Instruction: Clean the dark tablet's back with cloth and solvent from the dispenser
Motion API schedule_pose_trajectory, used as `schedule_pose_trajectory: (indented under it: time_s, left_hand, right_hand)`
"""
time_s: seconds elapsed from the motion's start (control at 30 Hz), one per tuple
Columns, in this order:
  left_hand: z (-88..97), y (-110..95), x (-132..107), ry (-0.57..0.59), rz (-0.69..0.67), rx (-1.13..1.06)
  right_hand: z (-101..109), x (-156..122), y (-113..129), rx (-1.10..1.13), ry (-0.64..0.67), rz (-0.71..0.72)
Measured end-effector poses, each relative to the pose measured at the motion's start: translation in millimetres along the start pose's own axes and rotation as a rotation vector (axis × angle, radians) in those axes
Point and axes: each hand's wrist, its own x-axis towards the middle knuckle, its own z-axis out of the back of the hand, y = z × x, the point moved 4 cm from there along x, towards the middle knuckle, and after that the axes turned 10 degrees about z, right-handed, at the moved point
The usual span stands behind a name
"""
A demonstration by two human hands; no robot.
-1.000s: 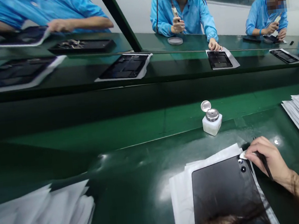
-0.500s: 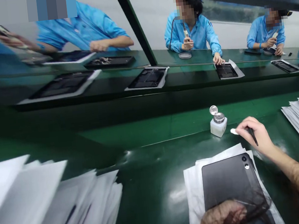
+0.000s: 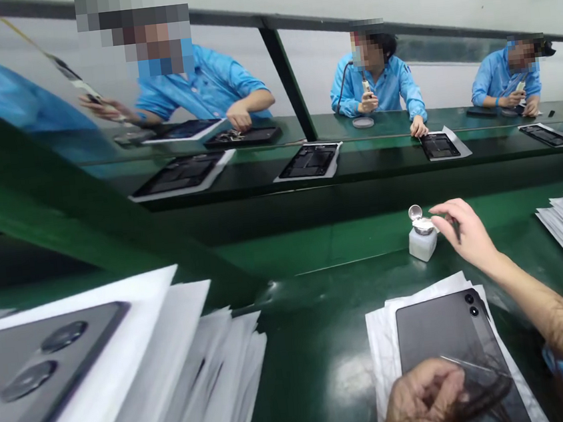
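Reaching over the green bench, the right hand (image 3: 465, 235) is pinching a small white swab (image 3: 434, 220) between its fingertips, pressing it against the metal top of the white dispenser bottle (image 3: 422, 240). The left hand (image 3: 422, 401), fingers curled, is resting on the near edge of the dark tablet (image 3: 451, 347), which is lying on white sheets (image 3: 382, 334) just below the bottle.

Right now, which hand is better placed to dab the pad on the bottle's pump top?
Right. The right hand hovers at the white bottle by its metal top. The left hand rests on the dark tablet's near edge, farther from the bottle.
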Motion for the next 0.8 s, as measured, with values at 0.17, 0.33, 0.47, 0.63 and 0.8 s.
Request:
schedule_pose_trajectory:
  time_s: [0.17,0.33,0.47,0.63,0.8]
  left_hand:
    - [0.1,-7.8,-0.1,-0.004,0.005,0.001]
    - [-3.5,-9.4,-4.8,0.044,0.026,0.100]
    - [-1.1,-11.6,-5.3,0.054,0.027,0.172]
    - [-0.4,-10.2,-3.4,0.097,0.063,0.159]
    - [-0.9,-14.5,-12.6,0.035,0.103,0.093]
  right_hand:
    - [27.9,-81.3,7.2,0.548,0.123,-0.230]
    - [48.4,-150.9,7.7,0.807,0.144,-0.408]
    - [54.3,-155.9,15.7,0.799,0.256,-0.395]
    - [48.7,-152.8,15.0,0.765,0.339,-0.356]
    - [44.9,-158.5,11.7,0.767,0.336,-0.362]
